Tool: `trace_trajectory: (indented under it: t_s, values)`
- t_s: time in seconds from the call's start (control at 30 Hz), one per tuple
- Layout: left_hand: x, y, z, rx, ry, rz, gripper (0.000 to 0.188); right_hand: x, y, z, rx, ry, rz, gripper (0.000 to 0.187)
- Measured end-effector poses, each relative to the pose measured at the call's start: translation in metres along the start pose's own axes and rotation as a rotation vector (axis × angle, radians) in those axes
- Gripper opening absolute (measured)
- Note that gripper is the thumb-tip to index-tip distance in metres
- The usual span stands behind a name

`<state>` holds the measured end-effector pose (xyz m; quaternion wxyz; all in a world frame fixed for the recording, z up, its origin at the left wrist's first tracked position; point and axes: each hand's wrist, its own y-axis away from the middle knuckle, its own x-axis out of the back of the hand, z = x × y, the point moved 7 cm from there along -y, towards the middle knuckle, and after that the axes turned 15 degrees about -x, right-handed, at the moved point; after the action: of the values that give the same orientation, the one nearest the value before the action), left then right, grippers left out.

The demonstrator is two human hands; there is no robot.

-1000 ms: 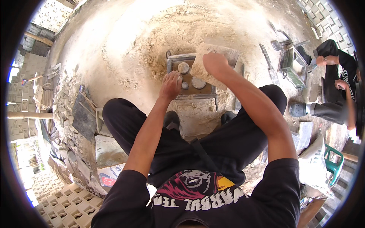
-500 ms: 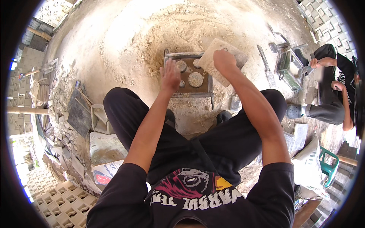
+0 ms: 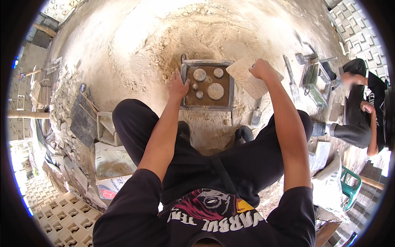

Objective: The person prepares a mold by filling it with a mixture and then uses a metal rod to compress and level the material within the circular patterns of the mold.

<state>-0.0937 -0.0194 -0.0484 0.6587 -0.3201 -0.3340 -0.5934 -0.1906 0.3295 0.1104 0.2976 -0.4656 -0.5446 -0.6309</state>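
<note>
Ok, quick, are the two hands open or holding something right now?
Left hand: open, at the left edge of the frame.
Right hand: closed, holding the flat board.

white block lettering ran upside down across the wearer's dark t-shirt [image 3: 218,224], next to a magenta-and-yellow picture. a pale paper bag [image 3: 114,186] at the left bore dark and red print. white letters, too small to tell, marked a co-worker's black shirt [image 3: 376,91].

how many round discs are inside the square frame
5: upper-left disc, upper-right disc, large lower-right disc, small lower-left disc, and the tiniest disc between the two on the left, all within the frame. None appears hidden.
</note>
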Motion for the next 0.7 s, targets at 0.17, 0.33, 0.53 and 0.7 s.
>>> trace_trajectory:
  t_s: [0.17, 0.33, 0.53, 0.7]
  values:
    - [0.012, -0.023, 0.023, 0.089, -0.143, -0.078, 0.094, -0.004, -0.004, 0.007, -0.015, 0.001, -0.017, 0.038]
    - [0.024, -0.068, 0.022, -0.002, -0.138, 0.061, 0.088, -0.007, -0.010, -0.003, -0.001, 0.011, -0.029, 0.041]
    - [-0.008, -0.075, -0.002, -0.120, 0.415, 0.251, 0.061, 0.001, -0.026, -0.005, -0.088, -0.076, 0.007, 0.048]
    - [-0.020, -0.088, -0.016, -0.081, 0.478, 0.226, 0.049, 0.010, -0.062, -0.020, -0.072, -0.029, -0.011, 0.053]
